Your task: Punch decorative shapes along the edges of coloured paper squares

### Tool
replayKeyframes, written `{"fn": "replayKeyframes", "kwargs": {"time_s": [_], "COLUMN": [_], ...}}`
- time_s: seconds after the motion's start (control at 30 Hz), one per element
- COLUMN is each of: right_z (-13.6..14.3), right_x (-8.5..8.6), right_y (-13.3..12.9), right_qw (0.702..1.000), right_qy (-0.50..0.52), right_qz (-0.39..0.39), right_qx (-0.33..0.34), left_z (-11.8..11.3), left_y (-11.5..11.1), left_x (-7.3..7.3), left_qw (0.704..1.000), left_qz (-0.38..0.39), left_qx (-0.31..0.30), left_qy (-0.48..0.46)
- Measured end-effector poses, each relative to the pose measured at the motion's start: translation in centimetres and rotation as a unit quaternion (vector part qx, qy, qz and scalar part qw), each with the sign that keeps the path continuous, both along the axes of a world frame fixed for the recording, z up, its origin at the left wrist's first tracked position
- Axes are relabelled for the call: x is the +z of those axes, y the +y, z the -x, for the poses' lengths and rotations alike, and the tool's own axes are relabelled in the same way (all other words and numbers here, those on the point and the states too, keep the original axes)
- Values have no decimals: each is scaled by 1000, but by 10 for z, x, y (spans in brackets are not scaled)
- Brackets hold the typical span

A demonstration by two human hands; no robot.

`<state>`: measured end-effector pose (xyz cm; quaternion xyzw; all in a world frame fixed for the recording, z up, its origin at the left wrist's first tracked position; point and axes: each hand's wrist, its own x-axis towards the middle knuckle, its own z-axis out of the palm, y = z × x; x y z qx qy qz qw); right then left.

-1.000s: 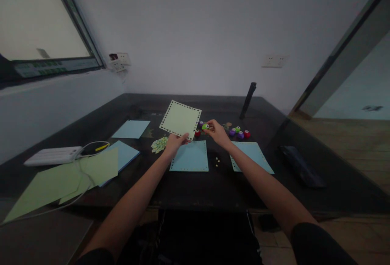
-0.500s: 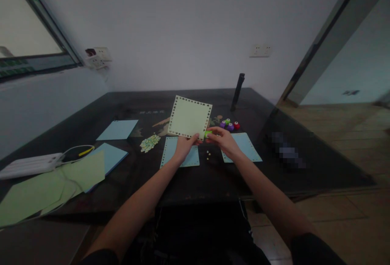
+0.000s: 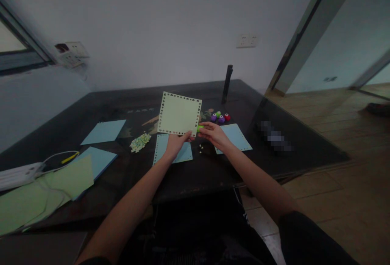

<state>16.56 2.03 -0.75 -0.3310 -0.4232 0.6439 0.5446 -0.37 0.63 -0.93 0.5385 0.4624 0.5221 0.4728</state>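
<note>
Above the table I hold a pale green sheet of paper (image 3: pixel 179 114) upright, with small shapes punched along its edges. My left hand (image 3: pixel 178 143) pinches its bottom edge near the right corner. In my right hand (image 3: pixel 215 133) is a small bright green paper punch (image 3: pixel 200 128), set at the lower part of the sheet's right edge; my fingers partly hide it. Below my hands lie a blue sheet with a punched border (image 3: pixel 183 154) and, to the right, another blue sheet (image 3: pixel 236 137). A few tiny paper bits (image 3: pixel 200 148) lie between them.
Purple, green and red punches (image 3: pixel 221 118) stand behind my right hand. A heap of punched bits (image 3: pixel 140 142) lies left. Further left are blue sheets (image 3: pixel 105 131), green sheets (image 3: pixel 61 187) and a white power strip (image 3: pixel 18 175) with a cord. A black upright stick (image 3: pixel 227 84) stands at the back.
The view has turned right, so everything sits further left. The green punch now sits a little higher along the sheet's right edge. Both hands keep their hold.
</note>
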Motion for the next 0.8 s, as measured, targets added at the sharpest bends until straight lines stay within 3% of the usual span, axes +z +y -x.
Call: {"fn": "replayKeyframes", "kwargs": {"time_s": [0.8], "right_z": [2], "right_x": [5], "right_y": [-4], "right_qw": [1000], "right_qy": [-31], "right_qz": [4], "right_qx": [2], "left_z": [1], "left_y": [-3], "left_x": [6], "left_qw": [995], "left_qz": [-11], "left_qx": [37], "left_qy": [88]}}
